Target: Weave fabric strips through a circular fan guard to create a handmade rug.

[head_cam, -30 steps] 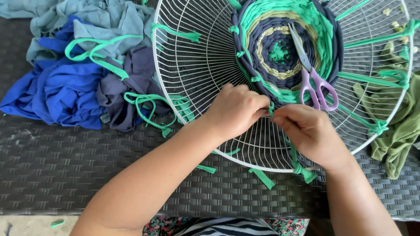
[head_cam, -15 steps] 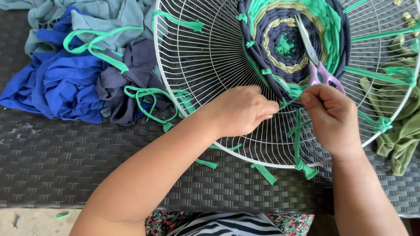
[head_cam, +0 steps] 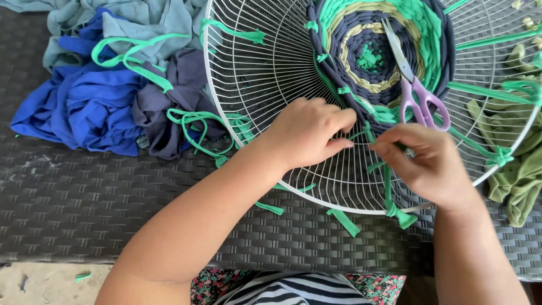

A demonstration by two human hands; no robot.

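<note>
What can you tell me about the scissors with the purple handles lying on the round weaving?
The purple-handled scissors have two lilac plastic loops and pale metal blades, which appear closed. They lie flat on the round woven fabric mat inside the white wire fan guard, blades pointing up towards the centre, handles towards the person. Neither hand touches them clearly; the right hand sits just below the handles.

Scissors (head_cam: 415, 85) beside hands; left grille (head_cam: 254, 85) free.
</note>
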